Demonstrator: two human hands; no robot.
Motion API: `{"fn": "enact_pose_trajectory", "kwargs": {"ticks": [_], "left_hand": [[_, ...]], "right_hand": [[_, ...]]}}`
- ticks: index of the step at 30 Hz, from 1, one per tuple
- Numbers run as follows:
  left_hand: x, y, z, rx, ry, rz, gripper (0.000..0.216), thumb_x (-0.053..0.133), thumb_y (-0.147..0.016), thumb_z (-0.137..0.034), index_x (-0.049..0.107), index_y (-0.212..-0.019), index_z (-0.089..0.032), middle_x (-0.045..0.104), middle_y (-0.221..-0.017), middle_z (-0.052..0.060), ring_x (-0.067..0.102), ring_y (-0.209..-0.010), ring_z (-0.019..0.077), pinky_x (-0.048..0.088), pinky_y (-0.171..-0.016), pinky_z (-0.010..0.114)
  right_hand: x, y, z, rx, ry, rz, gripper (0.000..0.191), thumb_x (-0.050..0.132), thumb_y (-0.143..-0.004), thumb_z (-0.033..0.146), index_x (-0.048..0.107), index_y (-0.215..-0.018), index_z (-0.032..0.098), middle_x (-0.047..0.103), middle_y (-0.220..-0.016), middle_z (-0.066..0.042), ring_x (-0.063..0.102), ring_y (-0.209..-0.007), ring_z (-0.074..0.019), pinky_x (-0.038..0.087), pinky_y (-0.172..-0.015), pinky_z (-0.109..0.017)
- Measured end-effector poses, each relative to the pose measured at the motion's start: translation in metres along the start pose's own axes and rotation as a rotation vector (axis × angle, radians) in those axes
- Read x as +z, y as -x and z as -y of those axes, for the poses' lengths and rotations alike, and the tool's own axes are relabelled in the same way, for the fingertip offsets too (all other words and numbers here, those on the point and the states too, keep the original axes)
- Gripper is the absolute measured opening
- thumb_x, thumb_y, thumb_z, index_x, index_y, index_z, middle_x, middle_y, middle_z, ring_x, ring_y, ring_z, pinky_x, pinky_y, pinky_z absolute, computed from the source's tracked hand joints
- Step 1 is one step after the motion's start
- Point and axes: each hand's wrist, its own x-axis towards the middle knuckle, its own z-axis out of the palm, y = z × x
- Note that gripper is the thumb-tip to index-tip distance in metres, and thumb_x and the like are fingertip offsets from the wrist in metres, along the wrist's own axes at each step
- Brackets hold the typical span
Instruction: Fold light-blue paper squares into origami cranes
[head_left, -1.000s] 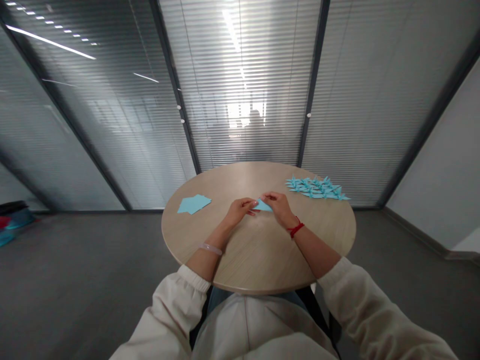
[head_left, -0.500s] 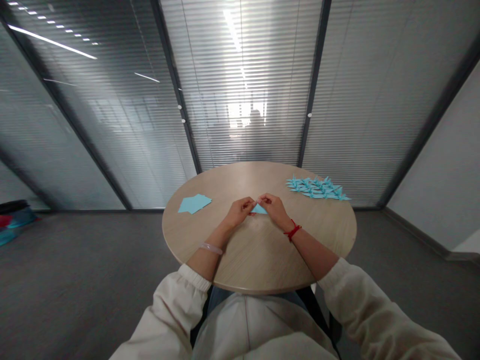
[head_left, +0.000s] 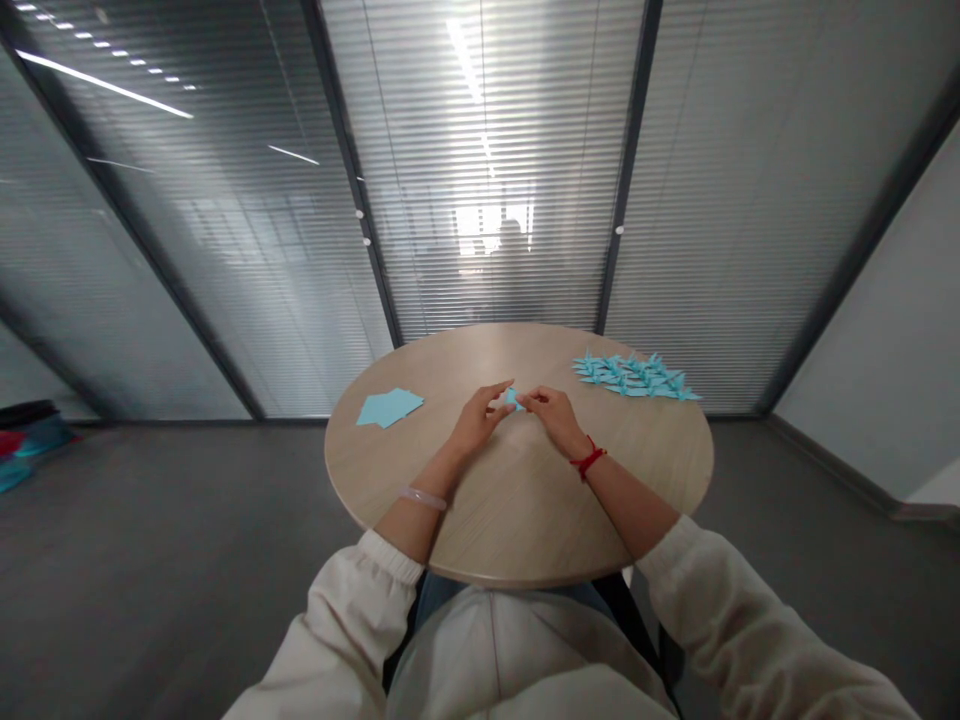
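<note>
A small piece of folded blue paper (head_left: 513, 398) is between my two hands near the middle of the round table. My left hand (head_left: 477, 418) holds its left side, the index finger along the far edge and the thumb at the near edge. On the right, my right hand (head_left: 553, 415) pinches the paper between thumb and fingertips. Part of the paper is hidden behind my fingers, so its exact folds cannot be made out.
Flat blue paper sheets (head_left: 390, 407) lie overlapping on the left of the wooden table (head_left: 517, 500). Several folded blue paper cranes (head_left: 634, 375) are grouped in rows at the back right. Glass panels with blinds (head_left: 495, 280) stand just behind the table.
The paper has gone from a wider triangle lying low between my hands to a smaller shape held higher. My left fingers have spread around it, and my right fingertips have shifted slightly rightward.
</note>
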Motion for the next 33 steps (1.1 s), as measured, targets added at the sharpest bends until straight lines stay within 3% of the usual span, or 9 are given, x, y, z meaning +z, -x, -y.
{"fn": "enact_pose_trajectory", "kwargs": {"ticks": [6, 12, 14, 17, 19, 21, 24, 28, 33], "left_hand": [[0.001, -0.002, -0.002, -0.088, 0.190, 0.082, 0.049, 0.069, -0.075, -0.033, 0.056, -0.120, -0.019, 0.064, -0.107, 0.009, 0.063, -0.083, 0.0153, 0.052, -0.076, 0.030], [-0.002, -0.004, -0.013, -0.258, 0.506, -0.006, 0.051, 0.073, -0.071, -0.038, 0.057, -0.112, -0.014, 0.066, -0.094, 0.009, 0.062, -0.083, 0.0164, 0.051, -0.074, 0.030], [-0.004, -0.004, -0.016, -0.322, 0.580, -0.030, 0.052, 0.073, -0.071, -0.040, 0.057, -0.113, -0.014, 0.066, -0.093, 0.009, 0.062, -0.085, 0.0167, 0.051, -0.076, 0.031], [-0.004, -0.004, -0.019, -0.398, 0.672, -0.043, 0.052, 0.074, -0.070, -0.043, 0.060, -0.110, -0.013, 0.067, -0.096, 0.010, 0.062, -0.086, 0.0167, 0.050, -0.079, 0.032], [-0.004, -0.004, -0.018, -0.434, 0.704, -0.052, 0.052, 0.073, -0.069, -0.046, 0.061, -0.107, -0.012, 0.067, -0.095, 0.009, 0.062, -0.083, 0.0155, 0.049, -0.079, 0.031], [-0.004, -0.004, -0.016, -0.455, 0.712, -0.071, 0.053, 0.073, -0.069, -0.048, 0.062, -0.106, -0.012, 0.067, -0.091, 0.008, 0.061, -0.078, 0.0138, 0.049, -0.077, 0.031], [-0.005, -0.004, -0.013, -0.470, 0.721, -0.100, 0.051, 0.073, -0.069, -0.048, 0.062, -0.104, -0.012, 0.066, -0.087, 0.006, 0.060, -0.072, 0.0107, 0.049, -0.076, 0.029], [-0.005, -0.004, -0.011, -0.494, 0.732, -0.110, 0.044, 0.071, -0.073, -0.045, 0.062, -0.102, -0.012, 0.065, -0.087, 0.005, 0.059, -0.070, 0.0089, 0.051, -0.075, 0.028], [-0.006, -0.001, -0.013, -0.506, 0.739, -0.059, 0.044, 0.067, -0.077, -0.045, 0.061, -0.105, -0.012, 0.066, -0.093, 0.009, 0.063, -0.075, 0.0125, 0.052, -0.076, 0.030]], "right_hand": [[-0.002, 0.002, 0.006, -0.016, -0.069, -0.029, 0.040, 0.064, -0.070, 0.056, 0.063, -0.063, 0.017, 0.056, -0.057, 0.001, 0.047, -0.055, -0.0123, 0.034, -0.055, -0.025], [-0.004, -0.002, 0.001, -0.018, -0.105, -0.102, 0.039, 0.060, -0.073, 0.056, 0.063, -0.069, 0.017, 0.058, -0.059, 0.000, 0.050, -0.057, -0.0143, 0.037, -0.056, -0.026], [-0.005, -0.003, -0.003, -0.015, -0.095, -0.135, 0.035, 0.061, -0.074, 0.051, 0.064, -0.075, 0.016, 0.059, -0.063, -0.001, 0.053, -0.060, -0.0152, 0.040, -0.058, -0.027], [-0.004, -0.003, -0.007, -0.088, -0.071, -0.152, 0.032, 0.063, -0.073, 0.034, 0.064, -0.099, 0.016, 0.064, -0.084, -0.005, 0.058, -0.073, -0.0176, 0.046, -0.068, -0.030], [-0.004, -0.001, -0.007, -0.242, 0.007, -0.108, 0.033, 0.060, -0.074, 0.023, 0.064, -0.107, 0.019, 0.063, -0.101, -0.008, 0.059, -0.091, -0.0196, 0.047, -0.081, -0.034], [-0.003, 0.002, -0.003, -0.400, 0.094, -0.023, 0.031, 0.055, -0.076, 0.015, 0.067, -0.103, 0.022, 0.063, -0.109, -0.008, 0.056, -0.104, -0.0204, 0.042, -0.094, -0.038], [-0.001, 0.006, 0.003, -0.509, 0.150, 0.106, 0.029, 0.054, -0.078, 0.011, 0.070, -0.100, 0.023, 0.065, -0.108, -0.007, 0.056, -0.105, -0.0196, 0.039, -0.099, -0.039], [0.000, 0.008, 0.008, -0.511, 0.181, 0.160, 0.021, 0.063, -0.080, 0.023, 0.070, -0.100, 0.024, 0.068, -0.106, -0.007, 0.059, -0.102, -0.0199, 0.042, -0.096, -0.038], [-0.002, 0.009, 0.010, -0.404, 0.155, 0.156, 0.019, 0.058, -0.086, 0.034, 0.073, -0.087, 0.023, 0.072, -0.094, -0.007, 0.063, -0.089, -0.0200, 0.045, -0.086, -0.036]]}}
